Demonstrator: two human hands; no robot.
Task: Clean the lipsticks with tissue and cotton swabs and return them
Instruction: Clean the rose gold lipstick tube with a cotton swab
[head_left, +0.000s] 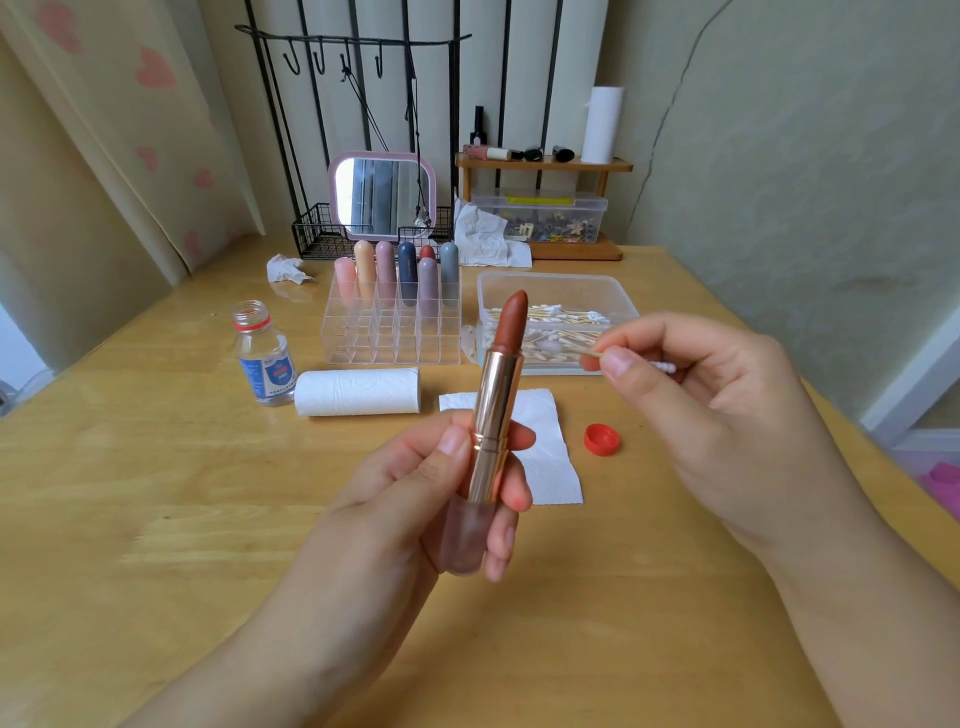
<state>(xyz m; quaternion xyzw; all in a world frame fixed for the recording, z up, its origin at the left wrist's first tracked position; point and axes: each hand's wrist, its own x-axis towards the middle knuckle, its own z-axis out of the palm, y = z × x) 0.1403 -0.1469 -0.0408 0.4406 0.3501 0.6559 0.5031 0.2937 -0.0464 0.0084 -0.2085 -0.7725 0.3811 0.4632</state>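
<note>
We hold the open lipstick (496, 395) upright in our left hand (415, 499), thumb and fingers wrapped round its gold barrel and frosted base, above the near middle of the table (156, 493). It is light and stiff in the case, but the reddish-brown bullet twisted out at the top is soft and smears or snaps easily, so we judge the barrel the only safe place to grip. Our right hand (727, 415) pinches a cotton swab (613, 353) by its thin wooden stick, just right of the bullet and not touching it; the swab weighs almost nothing and would bend under pressure.

Toward the far edge, the clear organizer (392, 332) stands seven capped lipsticks (395, 270) in its back rows, front cells bare. Right of it, the clear tub (556, 286) holds loose swabs. The small bottle (262, 358) on the left stands uncapped, its red cap (601, 439) lying beside the tissue sheet (545, 452); it probably holds a clear liquid, though we cannot tell the level. A tissue roll (358, 391) lies between them.
</note>
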